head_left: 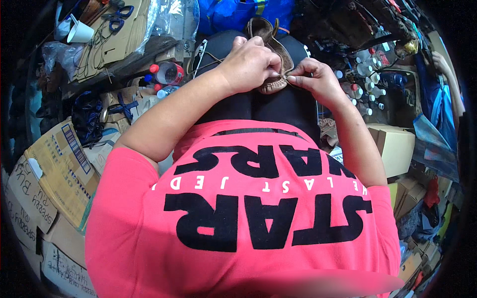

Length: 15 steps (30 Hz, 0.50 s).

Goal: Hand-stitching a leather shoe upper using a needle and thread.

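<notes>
A brown moccasin-style shoe upper lies across my dark-trousered lap, its gathered, stitched toe facing me. My left hand is over the shoe, closed, its thumb and forefinger pinched at the seam by the toe. Right beside it, my right hand is closed too, thumb and forefinger pinching a thin brown cord at the shoe's right edge. The two pinches almost meet. Another stretch of brown cord runs out to the left of my left hand. The shoe's far part is partly hidden by my left hand.
On the left are flattened cardboard with blue-handled scissors, a white cup and a red-capped bottle. Several small bottles and a cardboard box stand right. A blue bag lies beyond my knees.
</notes>
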Tool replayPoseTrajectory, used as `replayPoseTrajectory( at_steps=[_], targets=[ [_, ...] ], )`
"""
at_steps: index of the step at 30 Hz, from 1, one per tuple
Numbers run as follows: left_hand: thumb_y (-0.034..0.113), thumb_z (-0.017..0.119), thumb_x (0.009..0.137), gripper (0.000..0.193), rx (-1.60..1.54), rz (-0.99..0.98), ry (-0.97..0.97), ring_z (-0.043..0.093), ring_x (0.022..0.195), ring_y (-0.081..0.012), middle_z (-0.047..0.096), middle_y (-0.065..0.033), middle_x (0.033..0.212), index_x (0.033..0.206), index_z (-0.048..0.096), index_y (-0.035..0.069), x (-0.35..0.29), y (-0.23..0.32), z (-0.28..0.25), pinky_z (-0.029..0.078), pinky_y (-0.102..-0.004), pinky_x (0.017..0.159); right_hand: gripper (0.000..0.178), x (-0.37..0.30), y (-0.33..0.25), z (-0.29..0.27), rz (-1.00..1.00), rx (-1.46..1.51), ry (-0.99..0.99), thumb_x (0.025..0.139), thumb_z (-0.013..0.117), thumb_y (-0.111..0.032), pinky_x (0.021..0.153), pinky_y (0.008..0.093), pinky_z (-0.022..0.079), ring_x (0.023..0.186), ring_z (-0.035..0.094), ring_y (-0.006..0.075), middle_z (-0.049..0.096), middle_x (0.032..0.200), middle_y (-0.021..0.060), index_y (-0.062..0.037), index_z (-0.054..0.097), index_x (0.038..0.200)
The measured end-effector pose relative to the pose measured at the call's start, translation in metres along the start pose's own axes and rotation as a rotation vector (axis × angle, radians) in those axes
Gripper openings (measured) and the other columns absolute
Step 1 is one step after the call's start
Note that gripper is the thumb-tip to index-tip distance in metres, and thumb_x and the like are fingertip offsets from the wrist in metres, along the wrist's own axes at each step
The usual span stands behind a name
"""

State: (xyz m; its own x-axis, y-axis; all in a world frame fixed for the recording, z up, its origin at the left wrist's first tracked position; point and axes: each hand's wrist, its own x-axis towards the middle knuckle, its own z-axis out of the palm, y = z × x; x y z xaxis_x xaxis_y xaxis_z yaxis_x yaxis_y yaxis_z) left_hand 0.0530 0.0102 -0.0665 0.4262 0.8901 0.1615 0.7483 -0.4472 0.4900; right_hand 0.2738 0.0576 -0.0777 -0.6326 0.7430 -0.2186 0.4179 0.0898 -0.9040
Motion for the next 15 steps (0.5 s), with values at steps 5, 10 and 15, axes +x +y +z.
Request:
replayPoseTrajectory(
  at_steps=[5,10,15],
  targets=[
    [0.014,0.063,0.081,0.008,0.030,-0.066,-0.081,0.055,0.088,-0.0261,0.062,-0.0043,0.081,0.087,0.060,0.011,-0.010,-0.004,-0.009,0.038,-0.0411,0.077,0.010,-0.011,0.021,-0.012,-0.029,0.120,0.092,0.079,0.072,-0.010,0.076,0.0245,0.043,0.080,0.053,0.0102,0.053,0.084,0.0010,-0.0024,0.066,0.082],
    [0.008,0.056,0.083,0.010,-0.291,-0.167,-0.200,0.061,0.079,-0.0381,0.062,-0.0184,0.080,0.091,0.055,0.004,0.002,0.000,0.002,0.047,-0.0436,0.068,0.009,-0.033,0.019,-0.009,0.105,0.123,0.153,0.080,0.072,-0.011,0.077,0.0246,0.043,0.085,0.051,0.0097,0.048,0.094,0.0007,-0.0031,0.067,0.081],
    [0.012,0.054,0.084,0.009,-0.084,-0.052,-0.242,0.061,0.080,-0.0362,0.062,-0.0176,0.077,0.090,0.056,0.006,0.008,0.006,-0.003,0.046,-0.0452,0.070,0.010,-0.052,0.011,-0.028,-0.081,0.041,0.141,0.083,0.065,-0.008,0.076,0.0248,0.042,0.088,0.050,0.0105,0.049,0.096,0.0027,-0.0016,0.058,0.083]
  ],
)
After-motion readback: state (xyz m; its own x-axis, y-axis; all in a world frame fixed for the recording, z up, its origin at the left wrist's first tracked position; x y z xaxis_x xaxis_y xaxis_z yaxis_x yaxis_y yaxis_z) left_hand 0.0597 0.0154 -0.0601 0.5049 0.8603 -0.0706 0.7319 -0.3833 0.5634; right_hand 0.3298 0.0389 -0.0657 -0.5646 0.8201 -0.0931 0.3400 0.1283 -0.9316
